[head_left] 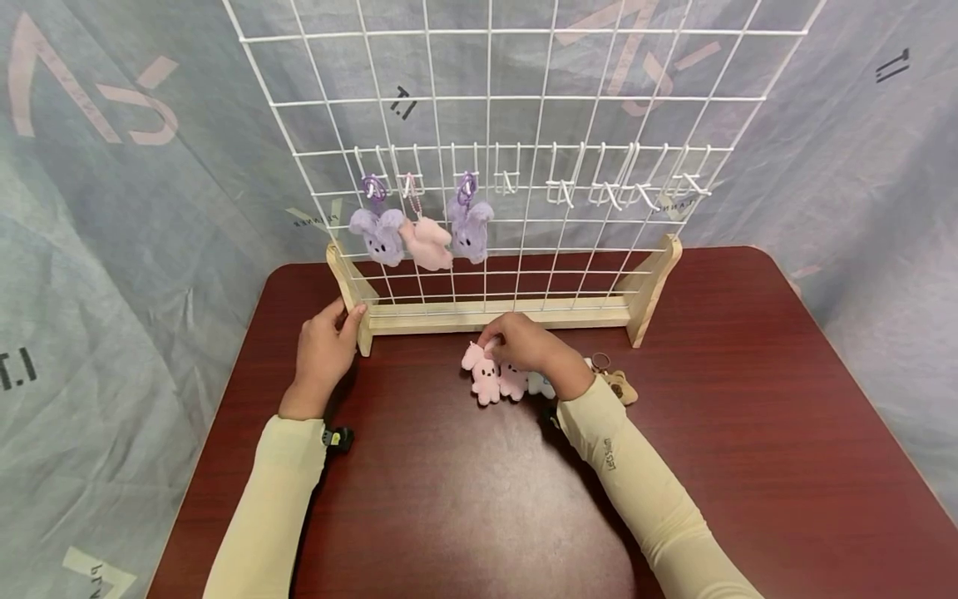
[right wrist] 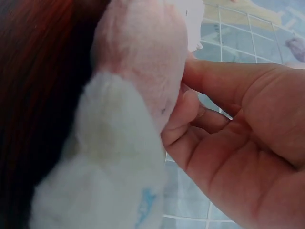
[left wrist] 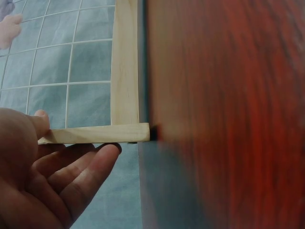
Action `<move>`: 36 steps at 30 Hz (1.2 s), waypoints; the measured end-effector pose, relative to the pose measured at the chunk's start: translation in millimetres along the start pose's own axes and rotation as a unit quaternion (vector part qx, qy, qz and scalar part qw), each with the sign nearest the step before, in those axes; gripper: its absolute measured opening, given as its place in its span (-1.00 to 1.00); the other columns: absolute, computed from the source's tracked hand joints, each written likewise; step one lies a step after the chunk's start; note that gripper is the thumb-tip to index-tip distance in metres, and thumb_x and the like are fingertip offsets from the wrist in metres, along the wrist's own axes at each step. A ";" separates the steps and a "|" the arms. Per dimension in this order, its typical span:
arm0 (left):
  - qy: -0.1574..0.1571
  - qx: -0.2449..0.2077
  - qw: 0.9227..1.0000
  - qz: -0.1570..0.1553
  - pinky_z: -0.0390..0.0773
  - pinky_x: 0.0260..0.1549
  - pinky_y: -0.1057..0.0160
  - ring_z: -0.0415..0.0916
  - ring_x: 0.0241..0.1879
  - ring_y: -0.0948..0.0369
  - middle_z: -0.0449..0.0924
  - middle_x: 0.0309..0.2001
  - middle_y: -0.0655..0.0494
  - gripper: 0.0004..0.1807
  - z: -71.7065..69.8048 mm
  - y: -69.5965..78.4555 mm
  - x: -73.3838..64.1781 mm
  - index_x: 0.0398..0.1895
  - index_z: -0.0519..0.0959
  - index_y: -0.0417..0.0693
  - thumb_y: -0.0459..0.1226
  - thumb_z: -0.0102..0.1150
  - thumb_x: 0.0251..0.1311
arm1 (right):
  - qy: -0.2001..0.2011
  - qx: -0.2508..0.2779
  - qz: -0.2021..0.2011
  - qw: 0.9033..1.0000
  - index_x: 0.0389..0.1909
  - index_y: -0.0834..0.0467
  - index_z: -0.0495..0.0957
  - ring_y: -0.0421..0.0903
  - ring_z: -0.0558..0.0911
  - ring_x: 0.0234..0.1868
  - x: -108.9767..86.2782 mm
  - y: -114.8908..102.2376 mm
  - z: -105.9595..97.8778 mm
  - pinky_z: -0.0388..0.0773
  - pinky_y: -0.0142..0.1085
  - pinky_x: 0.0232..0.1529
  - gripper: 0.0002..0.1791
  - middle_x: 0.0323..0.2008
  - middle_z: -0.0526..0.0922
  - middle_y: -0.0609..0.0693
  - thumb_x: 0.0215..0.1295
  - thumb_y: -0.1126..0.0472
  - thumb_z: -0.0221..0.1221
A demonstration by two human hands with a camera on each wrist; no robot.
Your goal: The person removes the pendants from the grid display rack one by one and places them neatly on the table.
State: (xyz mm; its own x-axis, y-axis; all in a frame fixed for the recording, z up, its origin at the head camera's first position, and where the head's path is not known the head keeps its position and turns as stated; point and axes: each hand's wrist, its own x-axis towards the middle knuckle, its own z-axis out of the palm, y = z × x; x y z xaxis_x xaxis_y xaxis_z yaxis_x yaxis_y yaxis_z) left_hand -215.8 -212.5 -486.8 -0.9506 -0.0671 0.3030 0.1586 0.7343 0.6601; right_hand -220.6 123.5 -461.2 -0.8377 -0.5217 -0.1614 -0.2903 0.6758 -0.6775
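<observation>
My left hand (head_left: 326, 349) grips the left wooden end support (head_left: 364, 337) of a white wire grid rack. In the left wrist view, its thumb lies on one face of the wooden piece (left wrist: 95, 134) and the fingers on the other. In front of the rack's base, my right hand (head_left: 524, 343) pinches the top of a pink plush bunny (head_left: 486, 383) on the table. A second pink plush (head_left: 513, 383) lies against it, partly under the hand. The right wrist view shows a white plush (right wrist: 109, 157) with a blue mark close by.
Two purple bunny keychains (head_left: 377, 237) and a pink plush keychain (head_left: 428, 243) hang on the grid (head_left: 488, 100). Several bare white hooks (head_left: 561, 193) continue rightward. A brown plush keychain (head_left: 619, 387) lies beside the right forearm on the dark red table (head_left: 449, 516).
</observation>
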 end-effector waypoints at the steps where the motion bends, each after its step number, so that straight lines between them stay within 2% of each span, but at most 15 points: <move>1: 0.000 0.000 1.000 -0.001 0.44 -0.45 0.11 0.55 -0.51 0.06 0.72 -0.46 -0.08 -0.54 -0.2 0.1 -0.1 0.20 0.65 -0.03 0.09 0.06 0.59 | 0.000 -0.004 -0.003 1.000 -0.10 0.21 0.77 -0.19 0.56 -0.35 -0.1 0.2 -0.2 0.51 -0.35 -0.28 -0.85 -0.11 0.78 0.13 0.44 0.40 0.27; 6: 0.000 0.000 1.000 -0.003 0.45 -0.44 0.11 0.55 -0.50 0.07 0.73 -0.45 -0.08 -0.54 -0.7 0.6 -0.1 0.18 0.65 -0.02 0.10 0.05 0.59 | -0.007 -0.021 -0.002 1.000 -0.11 0.21 0.78 -0.17 0.60 -0.27 -1.2 0.4 -1.9 0.54 -0.33 -0.19 -0.84 -0.09 0.80 0.10 0.44 0.40 0.25; 13: -0.004 -0.002 1.000 -0.007 0.43 -0.45 0.11 0.53 -0.52 0.07 0.69 -0.48 -0.07 -0.54 0.0 1.0 -0.1 0.18 0.65 -0.02 0.10 0.05 0.59 | -0.020 -0.021 0.025 0.999 -0.08 0.22 0.76 -0.19 0.57 -0.35 -3.6 0.1 -2.8 0.52 -0.35 -0.25 -0.80 -0.08 0.79 0.11 0.43 0.41 0.19; 18: -0.006 -0.003 1.000 -0.009 0.44 -0.45 0.11 0.54 -0.51 0.07 0.70 -0.47 -0.07 -0.54 0.5 0.4 -0.3 0.18 0.65 -0.02 0.11 0.05 0.59 | -0.007 -0.016 0.018 1.000 -0.02 0.22 0.74 -0.19 0.59 -0.39 -2.2 1.8 -2.3 0.55 -0.32 -0.24 -0.79 -0.08 0.78 0.11 0.42 0.33 0.21; 23: -0.002 -0.004 1.000 -0.004 0.44 -0.46 0.12 0.53 -0.51 0.07 0.68 -0.48 -0.07 -0.54 -0.2 0.0 0.2 0.19 0.65 -0.03 0.10 0.06 0.59 | 0.039 -0.009 -0.004 0.999 -0.01 0.19 0.73 -0.19 0.61 -0.34 -0.9 -2.7 -2.4 0.59 -0.23 -0.09 -0.77 -0.03 0.79 0.09 0.45 0.20 0.22; 27: -0.005 -0.007 1.000 -0.004 0.44 -0.49 0.12 0.53 -0.55 0.10 0.67 -0.53 -0.06 -0.56 -1.0 0.7 0.6 0.16 0.65 -0.02 0.10 0.07 0.59 | 0.082 0.030 -0.012 0.996 0.09 0.22 0.69 -0.10 0.68 -0.26 -2.7 -11.4 -5.5 0.63 -0.17 -0.05 -0.69 0.10 0.73 0.14 0.49 0.11 0.25; 30: -0.007 -0.010 1.000 -0.007 0.45 -0.50 0.13 0.53 -0.56 0.11 0.68 -0.52 -0.06 -0.57 -1.1 1.1 0.8 0.16 0.65 -0.01 0.09 0.08 0.58 | 0.114 0.069 -0.028 0.991 0.21 0.24 0.62 0.03 0.71 -0.08 -4.1 -18.2 -8.3 0.66 -0.12 -0.05 -0.61 0.22 0.67 0.18 0.51 0.11 0.24; 33: -0.007 -0.011 1.000 -0.008 0.44 -0.50 0.13 0.52 -0.54 0.11 0.70 -0.49 -0.07 -0.58 -1.2 1.0 0.5 0.16 0.65 -0.01 0.08 0.09 0.58 | 0.146 0.093 -0.047 0.984 0.31 0.24 0.55 0.13 0.68 0.10 -4.0 -22.7 -9.7 0.66 -0.07 0.03 -0.55 0.30 0.63 0.20 0.52 0.12 0.24; 36: -0.006 -0.011 1.000 -0.008 0.43 -0.50 0.13 0.50 -0.54 0.11 0.70 -0.47 -0.08 -0.58 -1.3 0.9 -0.4 0.16 0.66 -0.02 0.07 0.09 0.58 | 0.168 0.125 -0.053 0.976 0.39 0.20 0.47 0.15 0.67 0.16 -3.2 -25.8 -9.7 0.65 -0.04 0.07 -0.50 0.29 0.63 0.21 0.53 0.13 0.24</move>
State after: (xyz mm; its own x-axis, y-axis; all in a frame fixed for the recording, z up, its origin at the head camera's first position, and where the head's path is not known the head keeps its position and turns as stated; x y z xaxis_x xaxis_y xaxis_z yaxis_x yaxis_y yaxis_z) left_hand -215.0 -212.7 -485.4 -0.9563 -0.0699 0.2840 0.1494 0.7182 0.6796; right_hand -214.9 112.8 -436.3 -0.9256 -0.3534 0.1354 -0.2971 0.4567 -0.8386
